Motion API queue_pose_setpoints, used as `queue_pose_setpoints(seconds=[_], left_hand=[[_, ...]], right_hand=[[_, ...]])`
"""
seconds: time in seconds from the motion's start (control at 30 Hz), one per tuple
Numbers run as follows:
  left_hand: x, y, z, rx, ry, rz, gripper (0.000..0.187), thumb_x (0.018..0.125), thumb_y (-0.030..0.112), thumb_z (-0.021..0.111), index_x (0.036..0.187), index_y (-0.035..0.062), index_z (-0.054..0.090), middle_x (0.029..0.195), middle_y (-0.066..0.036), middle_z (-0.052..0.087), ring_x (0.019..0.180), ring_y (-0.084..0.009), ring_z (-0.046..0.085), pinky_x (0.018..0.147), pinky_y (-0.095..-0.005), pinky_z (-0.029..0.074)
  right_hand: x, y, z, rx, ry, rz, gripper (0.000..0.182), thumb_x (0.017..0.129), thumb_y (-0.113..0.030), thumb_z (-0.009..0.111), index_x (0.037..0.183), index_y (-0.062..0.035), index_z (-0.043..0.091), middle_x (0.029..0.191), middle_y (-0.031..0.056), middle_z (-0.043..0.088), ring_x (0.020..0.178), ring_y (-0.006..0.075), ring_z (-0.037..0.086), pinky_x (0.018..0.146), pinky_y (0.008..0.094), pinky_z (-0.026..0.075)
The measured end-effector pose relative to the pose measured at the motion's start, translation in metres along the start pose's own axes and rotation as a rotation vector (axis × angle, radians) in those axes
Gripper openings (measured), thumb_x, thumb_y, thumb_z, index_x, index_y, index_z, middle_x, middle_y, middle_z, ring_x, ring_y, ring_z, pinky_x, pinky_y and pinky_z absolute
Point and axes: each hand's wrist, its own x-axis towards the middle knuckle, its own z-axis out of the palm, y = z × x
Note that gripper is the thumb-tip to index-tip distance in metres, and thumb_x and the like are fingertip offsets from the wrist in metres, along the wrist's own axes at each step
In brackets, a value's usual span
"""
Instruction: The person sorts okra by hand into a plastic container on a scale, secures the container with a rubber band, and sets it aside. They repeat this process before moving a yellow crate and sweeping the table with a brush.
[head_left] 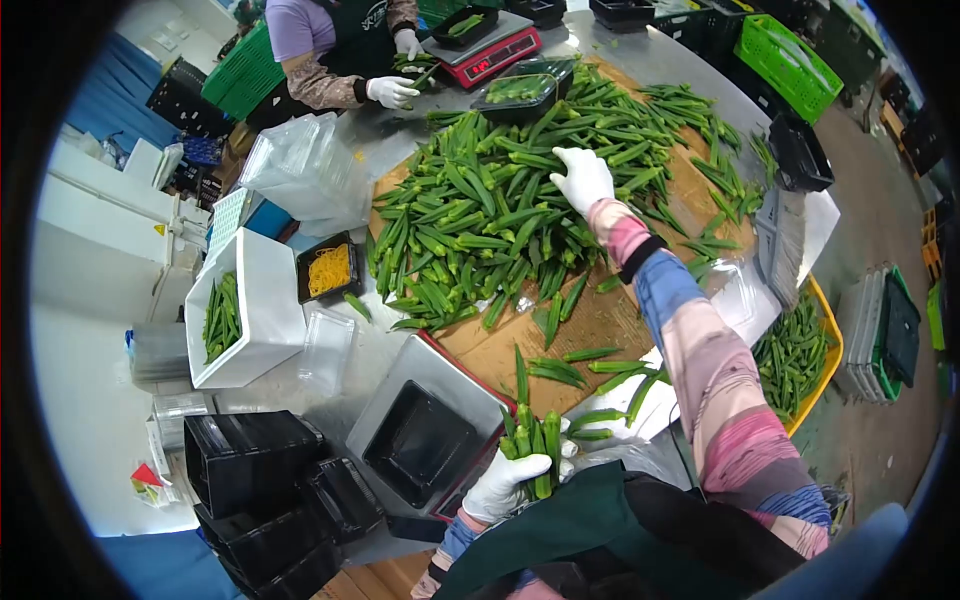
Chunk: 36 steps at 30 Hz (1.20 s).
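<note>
My left hand, in a white glove, is closed around a bunch of green okra near my body. My right hand, also gloved, reaches over a large okra pile; its thumb and fingers are apart, and I see nothing held in them. Just left of the bunch, a black plastic tray sits on a weighing scale. Several loose okra pods lie on the cardboard between my hands.
Across the table, a co-worker's gloved hands handle okra beside a red scale. Rubber bands fill a small black tray near a white foam box. Stacked black trays stand lower left; a yellow crate of okra is right.
</note>
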Motion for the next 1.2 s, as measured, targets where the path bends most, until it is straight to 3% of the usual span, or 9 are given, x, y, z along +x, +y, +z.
queue_pose_setpoints(seconds=[0.1,0.13,0.27,0.43,0.7,0.9,1.07,1.17,1.2], left_hand=[[0.001,-0.001,-0.004,-0.014,-0.006,0.016,0.065,0.085,0.008,0.070,0.143,0.0011,0.042,0.115,-0.015,0.062,0.097,-0.0249,0.066,0.088,-0.0372,0.055],[0.000,0.000,-0.005,-0.018,0.002,0.024,0.065,0.085,0.008,0.070,0.143,0.0012,0.042,0.115,-0.015,0.062,0.097,-0.0247,0.066,0.088,-0.0370,0.055],[0.001,-0.003,-0.008,-0.052,0.017,0.062,0.062,0.087,0.010,0.071,0.141,-0.0001,0.044,0.114,-0.014,0.064,0.095,-0.0223,0.068,0.087,-0.0340,0.056],[0.004,-0.004,-0.001,-0.012,-0.027,0.051,0.060,0.089,0.011,0.070,0.142,-0.0006,0.044,0.117,-0.012,0.064,0.097,-0.0193,0.066,0.088,-0.0317,0.055],[-0.007,-0.014,0.003,0.095,0.038,0.087,0.068,0.088,0.019,0.070,0.146,0.0003,0.041,0.119,-0.013,0.063,0.097,-0.0208,0.065,0.088,-0.0325,0.054],[-0.015,-0.022,-0.007,0.057,0.017,0.157,0.066,0.090,0.019,0.069,0.147,0.0005,0.041,0.119,-0.013,0.063,0.097,-0.0221,0.066,0.089,-0.0334,0.055],[-0.008,-0.028,-0.020,0.001,-0.003,0.142,0.062,0.093,0.018,0.066,0.147,-0.0002,0.040,0.119,-0.015,0.064,0.097,-0.0232,0.067,0.089,-0.0349,0.056],[-0.003,-0.024,-0.012,-0.005,0.016,0.108,0.060,0.092,0.013,0.066,0.145,-0.0008,0.041,0.120,-0.016,0.065,0.096,-0.0229,0.068,0.088,-0.0347,0.057],[-0.002,-0.023,-0.010,0.003,0.023,0.095,0.059,0.092,0.013,0.066,0.144,-0.0009,0.042,0.120,-0.016,0.065,0.096,-0.0231,0.069,0.088,-0.0347,0.057]], right_hand=[[0.010,0.001,0.016,0.083,-0.119,0.105,0.031,0.079,-0.023,0.080,0.105,-0.0094,0.068,0.100,0.0098,0.072,0.099,0.0309,0.066,0.086,0.0413,0.054],[0.008,0.001,0.014,0.190,-0.097,0.145,0.029,0.083,-0.020,0.077,0.107,-0.0064,0.068,0.095,0.0082,0.074,0.088,0.0256,0.069,0.079,0.0370,0.054],[-0.024,-0.004,-0.028,1.232,-0.291,0.431,0.028,0.097,-0.021,0.064,0.114,0.0005,0.068,0.097,0.0061,0.073,0.081,0.0112,0.065,0.071,0.0270,0.051],[-0.088,-0.006,-0.090,1.735,-0.412,0.495,0.034,0.101,-0.026,0.060,0.121,0.0005,0.065,0.098,0.0041,0.071,0.078,0.0091,0.061,0.071,0.0267,0.049],[-0.146,-0.013,-0.127,1.851,-0.387,0.535,0.037,0.103,-0.028,0.057,0.123,0.0015,0.064,0.098,0.0025,0.069,0.079,0.0095,0.058,0.072,0.0262,0.046],[-0.210,0.037,-0.180,1.205,-0.440,0.589,0.032,0.103,-0.025,0.056,0.115,0.0021,0.067,0.091,0.0027,0.069,0.075,0.0091,0.059,0.069,0.0246,0.047],[-0.289,0.148,-0.269,0.465,-0.564,0.639,0.031,0.094,-0.023,0.063,0.080,0.0021,0.073,0.065,0.0025,0.066,0.063,0.0070,0.059,0.058,0.0251,0.046],[-0.327,0.196,-0.293,-0.403,-0.289,0.739,0.031,0.085,-0.032,0.068,0.090,-0.0028,0.077,0.083,0.0192,0.073,0.075,0.0326,0.072,0.073,0.0413,0.054],[-0.326,0.203,-0.293,-0.409,-0.228,0.764,0.031,0.086,-0.031,0.069,0.090,-0.0010,0.076,0.083,0.0177,0.073,0.075,0.0310,0.072,0.073,0.0391,0.053]])
